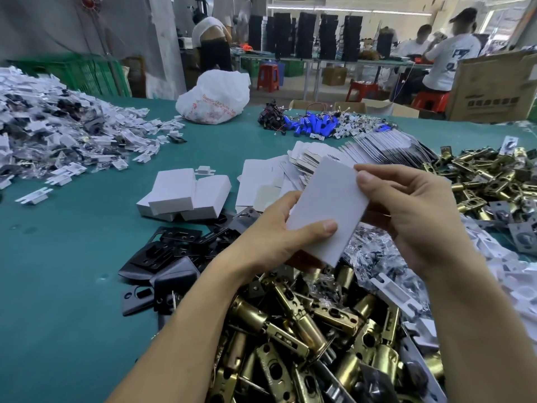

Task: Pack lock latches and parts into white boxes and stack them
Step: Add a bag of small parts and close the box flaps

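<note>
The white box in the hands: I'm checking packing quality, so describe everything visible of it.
The white box is an unprinted rectangular carton, matte like cardboard, no open flap showing. It is held tilted above the brass latches, broad face toward the camera. The left hand grips its lower end, thumb across the face; the right hand pinches its upper right edge.
</note>
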`<state>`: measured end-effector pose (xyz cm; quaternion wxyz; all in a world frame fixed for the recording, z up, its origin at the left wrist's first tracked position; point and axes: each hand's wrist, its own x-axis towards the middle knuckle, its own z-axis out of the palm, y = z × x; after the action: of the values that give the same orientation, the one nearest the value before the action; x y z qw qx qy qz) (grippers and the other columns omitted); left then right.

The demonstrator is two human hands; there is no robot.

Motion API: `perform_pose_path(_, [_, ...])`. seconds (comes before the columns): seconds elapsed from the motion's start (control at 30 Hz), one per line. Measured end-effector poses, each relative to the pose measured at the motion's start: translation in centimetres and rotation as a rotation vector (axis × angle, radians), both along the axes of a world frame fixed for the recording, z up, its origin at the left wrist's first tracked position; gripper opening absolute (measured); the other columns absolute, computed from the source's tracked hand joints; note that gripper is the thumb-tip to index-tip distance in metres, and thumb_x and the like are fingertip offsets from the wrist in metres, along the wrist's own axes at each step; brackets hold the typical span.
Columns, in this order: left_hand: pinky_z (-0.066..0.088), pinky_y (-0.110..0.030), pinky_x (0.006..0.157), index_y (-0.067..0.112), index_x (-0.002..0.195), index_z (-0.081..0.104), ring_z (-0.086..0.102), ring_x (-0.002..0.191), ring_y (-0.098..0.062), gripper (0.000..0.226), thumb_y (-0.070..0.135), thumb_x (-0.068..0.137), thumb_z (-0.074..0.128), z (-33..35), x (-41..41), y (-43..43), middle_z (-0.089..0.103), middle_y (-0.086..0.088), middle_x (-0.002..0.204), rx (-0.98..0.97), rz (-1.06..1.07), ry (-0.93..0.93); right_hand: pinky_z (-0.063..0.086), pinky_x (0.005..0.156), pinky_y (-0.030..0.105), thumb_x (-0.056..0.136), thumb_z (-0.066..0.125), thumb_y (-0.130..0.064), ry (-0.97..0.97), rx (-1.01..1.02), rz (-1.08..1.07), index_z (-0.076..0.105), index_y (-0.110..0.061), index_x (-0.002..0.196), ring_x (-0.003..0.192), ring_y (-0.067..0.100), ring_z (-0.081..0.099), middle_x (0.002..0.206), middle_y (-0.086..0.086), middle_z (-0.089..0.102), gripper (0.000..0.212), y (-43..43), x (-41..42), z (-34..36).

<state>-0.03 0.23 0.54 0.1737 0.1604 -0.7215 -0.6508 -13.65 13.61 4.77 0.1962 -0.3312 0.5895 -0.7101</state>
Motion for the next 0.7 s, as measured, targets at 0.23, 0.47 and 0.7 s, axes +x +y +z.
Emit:
perform_pose_path(0.23, [0.058, -0.032, 0.052, 0.018, 0.111, 0.062, 0.073, 0.068, -0.019, 0.031, 0.04, 0.091, 0.071, 0.6, 0.3, -2.1, 0.073, -0.006, 0.093, 0.094, 0.433, 0.11, 0.061, 0.071, 0.032, 0.091, 0.069, -0.024, 0.098, 0.188, -0.085, 0.062, -0.035, 0.119, 0.085, 0.017, 0.073, 0.107, -0.002, 0.068, 0.032, -0.1, 0.0, -0.3])
perform_pose_path(0.47, [0.056, -0.027, 0.049, -0.001, 0.124, 0.052, 0.067, 0.077, -0.025, 0.028, 0.012, 0.1, 0.055, -0.1, -0.3, -9.6, 0.063, -0.015, 0.112, 0.289, 0.746, 0.019, 0.058, 0.073, 0.035, 0.091, 0.068, -0.026, 0.2, 0.367, 0.071, 0.068, -0.032, 0.108, 0.075, 0.013, 0.073, 0.089, -0.004, 0.075, 0.017, -0.1, -0.1, -0.7])
perform_pose_path(0.7, [0.059, -0.032, 0.051, 0.02, 0.13, 0.048, 0.072, 0.069, -0.031, 0.031, 0.027, 0.101, 0.057, -2.9, -0.3, -11.5, 0.045, -0.007, 0.133, 0.055, 1.18, -0.065, 0.054, 0.075, 0.034, 0.09, 0.069, -0.03, 0.26, 0.39, 0.102, 0.069, -0.033, 0.104, 0.073, 0.009, 0.072, 0.085, -0.008, 0.075, 0.014, -0.1, -0.6, -1.1])
